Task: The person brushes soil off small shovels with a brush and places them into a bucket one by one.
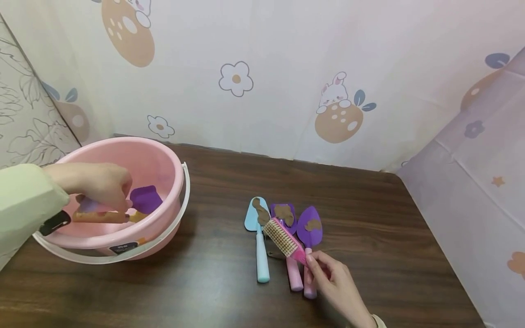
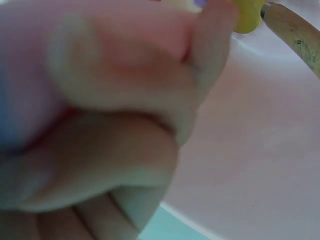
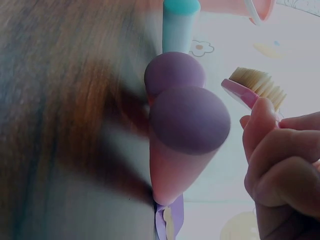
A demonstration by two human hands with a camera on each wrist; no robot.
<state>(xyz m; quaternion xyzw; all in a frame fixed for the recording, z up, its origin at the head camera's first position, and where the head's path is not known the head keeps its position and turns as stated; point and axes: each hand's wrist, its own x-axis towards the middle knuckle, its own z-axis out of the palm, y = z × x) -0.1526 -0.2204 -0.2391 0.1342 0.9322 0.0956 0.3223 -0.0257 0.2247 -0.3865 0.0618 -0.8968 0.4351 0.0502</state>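
Observation:
Inside the pink bucket (image 1: 123, 148), my left hand (image 1: 100, 182) has its fingers curled round the lavender-pink handle of a purple-bladed toy shovel (image 1: 146, 199). In the left wrist view that handle is blurred and partly hidden by the fingers. Beside the hand lies a wooden-handled tool (image 1: 102, 217) with a black end. My right hand (image 1: 334, 278) pinches a pink brush (image 1: 285, 238), its pale bristles facing up, above several toy garden tools: a light blue trowel (image 1: 262, 259), a purple square shovel (image 1: 292, 210) and a purple pointed trowel (image 1: 308, 218). Brown smears mark their blades.
The bucket stands at the left of the dark wooden table (image 1: 389, 273), its white handle (image 1: 186, 191) hanging over the near side. A patterned curtain-like wall (image 1: 279, 118) rises behind the table and along both sides.

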